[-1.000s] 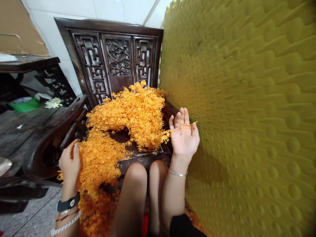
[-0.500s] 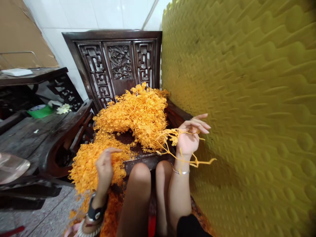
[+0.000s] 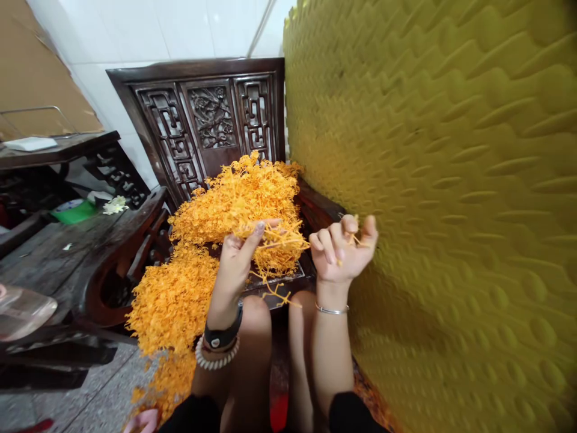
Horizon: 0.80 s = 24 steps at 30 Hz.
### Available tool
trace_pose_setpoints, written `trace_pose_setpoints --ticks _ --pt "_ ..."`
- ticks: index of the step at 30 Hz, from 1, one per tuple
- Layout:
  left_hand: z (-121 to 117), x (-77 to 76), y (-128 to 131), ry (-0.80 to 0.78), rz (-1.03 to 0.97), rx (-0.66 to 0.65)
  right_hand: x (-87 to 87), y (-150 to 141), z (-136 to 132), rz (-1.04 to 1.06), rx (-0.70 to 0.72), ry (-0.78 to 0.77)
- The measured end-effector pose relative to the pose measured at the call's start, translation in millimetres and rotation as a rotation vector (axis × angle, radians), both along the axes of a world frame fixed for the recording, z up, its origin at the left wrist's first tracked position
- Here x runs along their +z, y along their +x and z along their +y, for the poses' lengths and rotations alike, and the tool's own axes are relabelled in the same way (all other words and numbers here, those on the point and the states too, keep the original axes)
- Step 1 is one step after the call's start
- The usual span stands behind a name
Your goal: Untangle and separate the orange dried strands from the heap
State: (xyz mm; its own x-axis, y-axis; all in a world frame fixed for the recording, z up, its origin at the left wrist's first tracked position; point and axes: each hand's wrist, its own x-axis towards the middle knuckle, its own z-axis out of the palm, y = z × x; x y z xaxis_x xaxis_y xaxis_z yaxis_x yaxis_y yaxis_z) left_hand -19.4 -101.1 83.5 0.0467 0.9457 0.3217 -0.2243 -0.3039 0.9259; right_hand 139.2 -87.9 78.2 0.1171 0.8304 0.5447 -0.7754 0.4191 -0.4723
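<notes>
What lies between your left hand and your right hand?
In the head view, a thin sprig of orange branching fibres reaches from the left hand toward the right hand.

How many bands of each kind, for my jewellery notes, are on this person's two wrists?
Black wrist strap on the left wrist, above the left hand: 1
White beaded bracelet, left wrist: 1
Thin red cord, left wrist: 1
Thin silver bangle, on the right wrist, below the right hand: 1
Total: 4

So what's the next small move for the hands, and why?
Probably ease the sprig pinched by the left hand away from the orange sprig heap: it looks caught against the heap, while the right hand holds its small piece clear.
</notes>
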Motion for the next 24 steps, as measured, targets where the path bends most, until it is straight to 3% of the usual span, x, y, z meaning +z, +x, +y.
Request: trace_pose_setpoints --ticks 3,7,10,12,15,19,21,24 --pt "10 16.6 3 0.058 -0.032 0.060 4.7 19 -6 -0.165 -0.231 -0.054" --pt "28 28.9 6 0.142 -0.081 0.067 1.9 44 -4 -0.131 -0.479 -0.196" --pt "39 26.4 5 0.149 -0.033 0.031 -0.8 53 -3 -0.164 -0.752 -0.267" --pt "43 17.9 3 0.103 -0.011 -0.004 -1.6 51 -4 -0.321 -0.851 -0.232" --pt "44 1.0 3 0.041 -0.028 -0.057 -2.5 35 -4 -0.712 -0.702 -0.181" --pt "44 -12.5 5 0.040 -0.027 -0.098 -8.0 4 2 -1.112 -0.235 -0.170" --pt "44 -13.7 4 0.052 -0.024 -0.070 -11.6 -7 6 -1.185 -0.083 -0.173" --pt "45 -13.6 0 0.067 -0.067 0.045 -14.3 -16 7 -1.151 -0.056 -0.193"
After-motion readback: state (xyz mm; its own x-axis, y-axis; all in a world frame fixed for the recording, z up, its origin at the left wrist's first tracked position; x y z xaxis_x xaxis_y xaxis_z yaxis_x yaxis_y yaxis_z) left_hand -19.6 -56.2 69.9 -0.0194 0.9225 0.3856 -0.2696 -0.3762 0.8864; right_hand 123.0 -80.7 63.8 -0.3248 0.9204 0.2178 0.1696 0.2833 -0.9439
